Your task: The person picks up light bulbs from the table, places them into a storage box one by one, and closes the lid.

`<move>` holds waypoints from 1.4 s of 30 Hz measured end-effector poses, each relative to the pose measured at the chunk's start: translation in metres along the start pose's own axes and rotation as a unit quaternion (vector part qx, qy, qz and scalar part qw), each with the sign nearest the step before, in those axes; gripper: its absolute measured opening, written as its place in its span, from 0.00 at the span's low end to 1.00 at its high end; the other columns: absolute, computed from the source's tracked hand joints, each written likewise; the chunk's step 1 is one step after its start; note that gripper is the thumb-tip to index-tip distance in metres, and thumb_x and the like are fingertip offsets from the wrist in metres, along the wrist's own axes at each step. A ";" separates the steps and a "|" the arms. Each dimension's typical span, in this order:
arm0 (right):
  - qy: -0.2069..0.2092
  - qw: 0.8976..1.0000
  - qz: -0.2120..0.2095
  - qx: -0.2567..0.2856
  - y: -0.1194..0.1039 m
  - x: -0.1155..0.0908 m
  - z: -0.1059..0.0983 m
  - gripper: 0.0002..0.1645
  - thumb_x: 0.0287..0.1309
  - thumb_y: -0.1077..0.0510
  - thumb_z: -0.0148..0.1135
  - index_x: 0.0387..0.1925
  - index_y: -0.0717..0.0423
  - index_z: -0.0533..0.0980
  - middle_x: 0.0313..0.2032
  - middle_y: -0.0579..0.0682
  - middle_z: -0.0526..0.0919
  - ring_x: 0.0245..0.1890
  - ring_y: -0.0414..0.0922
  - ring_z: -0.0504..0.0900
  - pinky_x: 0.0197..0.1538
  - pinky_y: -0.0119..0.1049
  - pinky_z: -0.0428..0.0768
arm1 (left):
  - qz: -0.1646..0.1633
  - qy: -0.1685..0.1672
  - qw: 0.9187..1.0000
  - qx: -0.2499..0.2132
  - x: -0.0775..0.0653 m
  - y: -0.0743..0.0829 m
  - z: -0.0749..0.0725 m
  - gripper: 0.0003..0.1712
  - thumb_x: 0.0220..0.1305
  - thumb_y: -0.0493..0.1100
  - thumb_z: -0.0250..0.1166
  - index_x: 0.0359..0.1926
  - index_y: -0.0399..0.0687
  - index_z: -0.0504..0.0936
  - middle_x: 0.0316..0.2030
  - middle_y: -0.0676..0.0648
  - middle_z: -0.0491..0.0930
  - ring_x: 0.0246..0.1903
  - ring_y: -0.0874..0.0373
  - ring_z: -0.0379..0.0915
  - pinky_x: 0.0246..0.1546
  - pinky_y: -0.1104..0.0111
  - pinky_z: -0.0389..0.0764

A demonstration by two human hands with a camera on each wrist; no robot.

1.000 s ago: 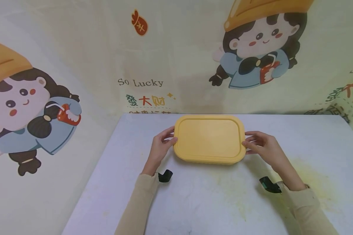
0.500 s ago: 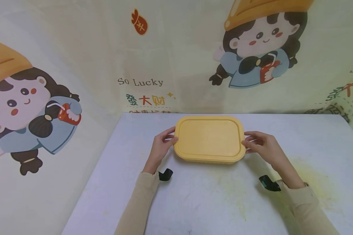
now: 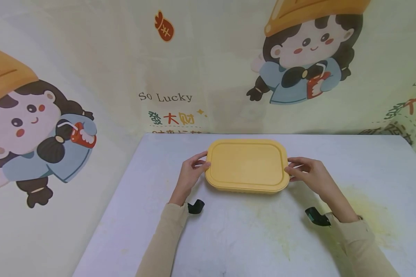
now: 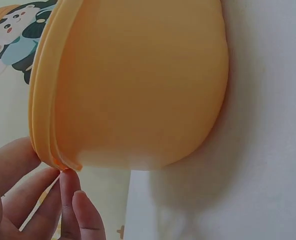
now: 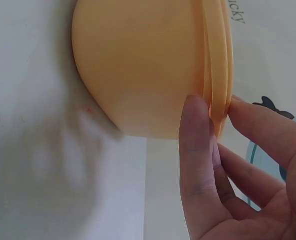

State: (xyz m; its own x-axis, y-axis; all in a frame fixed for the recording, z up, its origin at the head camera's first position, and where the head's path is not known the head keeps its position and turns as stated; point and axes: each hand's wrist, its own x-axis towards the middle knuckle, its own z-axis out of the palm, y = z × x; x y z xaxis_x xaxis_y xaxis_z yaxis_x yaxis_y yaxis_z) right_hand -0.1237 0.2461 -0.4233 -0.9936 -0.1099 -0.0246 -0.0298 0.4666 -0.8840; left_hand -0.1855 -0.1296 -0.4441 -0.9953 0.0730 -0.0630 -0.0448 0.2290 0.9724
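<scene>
A yellow rectangular lidded box (image 3: 247, 165) with rounded corners is on the white table, its lid facing up. My left hand (image 3: 190, 172) pinches the rim at the box's left end, thumb on the lid's edge. At the opposite end my right hand (image 3: 310, 171) grips the rim the same way. In the left wrist view, the left fingers (image 4: 70, 200) reach under the rim beside the box's smooth side wall (image 4: 142, 85). The right wrist view has the right fingers (image 5: 198, 155) against the side wall just below the lid's lip. The box's contents are hidden.
The white table (image 3: 239, 238) carries faint yellowish stains at the right. Behind it hangs a cream cloth backdrop (image 3: 222, 57) with cartoon figures and lettering. A black wrist piece (image 3: 196, 207) sticks out of the left sleeve, and another black piece (image 3: 317, 216) out of the right.
The lid's far edge has come slightly down and nearer in the head view, while its near edge hardly shifts. Both hands keep their hold on the box, moving only a little.
</scene>
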 end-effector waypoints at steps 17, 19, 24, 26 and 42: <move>0.002 1.000 0.010 0.027 0.005 0.000 0.004 0.31 0.66 0.52 0.63 0.63 0.68 0.71 0.44 0.60 0.80 0.31 0.40 0.88 0.41 0.24 0.84 | -0.010 0.000 1.000 0.015 -0.002 -0.004 0.000 0.23 0.64 0.42 0.70 0.60 0.57 0.81 0.56 0.49 0.79 0.45 0.56 0.78 0.47 0.59 0.81; 0.003 0.999 0.009 0.030 0.005 0.000 0.005 0.31 0.66 0.52 0.63 0.63 0.68 0.71 0.44 0.60 0.80 0.31 0.40 0.88 0.41 0.26 0.85 | -0.009 -0.002 1.000 0.013 -0.002 -0.004 0.000 0.23 0.64 0.42 0.69 0.61 0.56 0.81 0.57 0.50 0.78 0.46 0.55 0.78 0.48 0.57 0.81; 0.006 1.000 0.005 0.024 0.005 -0.001 0.006 0.31 0.67 0.53 0.62 0.63 0.69 0.71 0.45 0.63 0.79 0.31 0.39 0.88 0.39 0.31 0.86 | -0.012 -0.007 1.000 0.008 -0.002 -0.005 0.001 0.23 0.64 0.42 0.69 0.60 0.58 0.81 0.57 0.52 0.78 0.46 0.55 0.77 0.50 0.52 0.80; 0.008 1.000 0.001 0.016 0.004 0.000 0.006 0.30 0.67 0.53 0.62 0.63 0.69 0.71 0.46 0.64 0.79 0.31 0.38 0.87 0.39 0.32 0.87 | -0.009 -0.008 1.000 0.006 -0.002 -0.004 0.001 0.23 0.64 0.42 0.69 0.60 0.58 0.81 0.58 0.53 0.78 0.46 0.55 0.77 0.50 0.52 0.80; 0.115 0.978 -0.115 -0.133 -0.019 -0.015 0.008 0.25 0.65 0.57 0.65 0.59 0.65 0.74 0.51 0.61 0.79 0.47 0.56 0.80 0.44 0.07 0.70 | 0.082 0.029 0.995 0.049 -0.008 0.009 -0.003 0.21 0.66 0.42 0.67 0.59 0.51 0.80 0.57 0.51 0.78 0.54 0.55 0.75 0.57 0.59 0.77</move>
State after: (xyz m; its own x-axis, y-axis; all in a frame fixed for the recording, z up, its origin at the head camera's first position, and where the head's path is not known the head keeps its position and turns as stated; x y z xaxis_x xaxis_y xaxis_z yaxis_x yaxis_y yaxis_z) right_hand -0.1072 0.2318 -0.4104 -0.9548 -0.0516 0.2929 -0.2511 0.6677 -0.7008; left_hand -0.1779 -0.1313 -0.4345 -0.9920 0.0620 0.1100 0.1240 0.3126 0.9417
